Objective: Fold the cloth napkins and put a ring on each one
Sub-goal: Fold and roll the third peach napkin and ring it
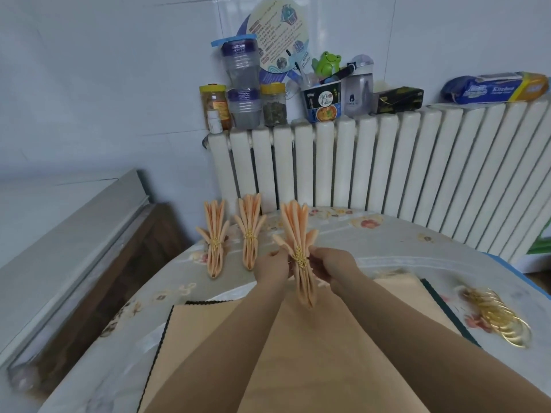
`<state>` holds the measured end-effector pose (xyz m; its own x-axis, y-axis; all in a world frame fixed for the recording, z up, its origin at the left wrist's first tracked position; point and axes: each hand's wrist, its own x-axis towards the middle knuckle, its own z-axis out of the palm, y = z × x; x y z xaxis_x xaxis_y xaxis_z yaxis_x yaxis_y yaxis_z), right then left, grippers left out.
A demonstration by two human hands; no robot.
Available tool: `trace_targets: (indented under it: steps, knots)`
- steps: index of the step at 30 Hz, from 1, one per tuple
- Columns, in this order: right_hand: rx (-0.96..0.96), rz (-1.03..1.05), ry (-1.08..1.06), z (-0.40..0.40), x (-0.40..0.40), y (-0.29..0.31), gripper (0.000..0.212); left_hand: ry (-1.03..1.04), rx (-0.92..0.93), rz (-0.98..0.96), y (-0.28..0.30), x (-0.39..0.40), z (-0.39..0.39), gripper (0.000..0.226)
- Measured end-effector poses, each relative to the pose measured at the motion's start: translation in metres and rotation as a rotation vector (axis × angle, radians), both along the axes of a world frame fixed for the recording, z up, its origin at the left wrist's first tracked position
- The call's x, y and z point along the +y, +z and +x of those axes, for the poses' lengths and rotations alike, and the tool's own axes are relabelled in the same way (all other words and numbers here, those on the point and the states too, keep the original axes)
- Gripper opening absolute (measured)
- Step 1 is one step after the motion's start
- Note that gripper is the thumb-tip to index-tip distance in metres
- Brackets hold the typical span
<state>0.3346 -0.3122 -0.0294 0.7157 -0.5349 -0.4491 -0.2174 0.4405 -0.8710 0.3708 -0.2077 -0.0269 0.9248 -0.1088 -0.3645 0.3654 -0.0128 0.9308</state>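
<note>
- Nearest, a flat stack of peach cloth napkins (328,353) lies on the worktop (417,263) under both forearms; its left edge has a dark scalloped border, and its far right corner lies near the pile of gold rings (498,318) (how many rings are in the pile I cannot tell).
- Above the stack, the left hand (272,268) and right hand (328,265) pinch one pleated napkin (299,251) from either side at its waist, fingers curled onto the cloth, holding it upright and off the worktop.
- One gold ring (299,257) sits around that napkin between the two hands; the pleats fan out above it.
- Farther left, two finished napkins lie side by side, the left one (215,239) and the right one (250,234), each ringed, close together but apart, near the worktop's far left edge.
- Right of the held napkin the floral worktop surface is bare up to its curved far edge.
- Beyond stands a white radiator (387,162), its top crowded with jars and boxes.
</note>
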Motion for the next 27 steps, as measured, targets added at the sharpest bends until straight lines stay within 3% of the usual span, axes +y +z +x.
trace_targets:
  steps: [13, 19, 21, 27]
  knots:
    - [0.132, -0.224, 0.036, 0.141, -0.024, -0.025, 0.024, -0.038, -0.088, 0.144, -0.026, -0.035, 0.111, 0.023]
    - [0.092, -0.374, 0.111, 0.148, -0.023, -0.034, 0.013, -0.016, -0.117, 0.22, -0.032, -0.039, 0.12, 0.026]
    - [0.11, -0.427, 0.101, 0.144, -0.021, -0.033, 0.025, -0.021, -0.121, 0.226, -0.031, -0.038, 0.115, 0.027]
    - [0.132, -0.628, 0.073, 0.097, -0.015, -0.018, 0.023, -0.048, -0.141, 0.273, -0.015, -0.022, 0.077, 0.034]
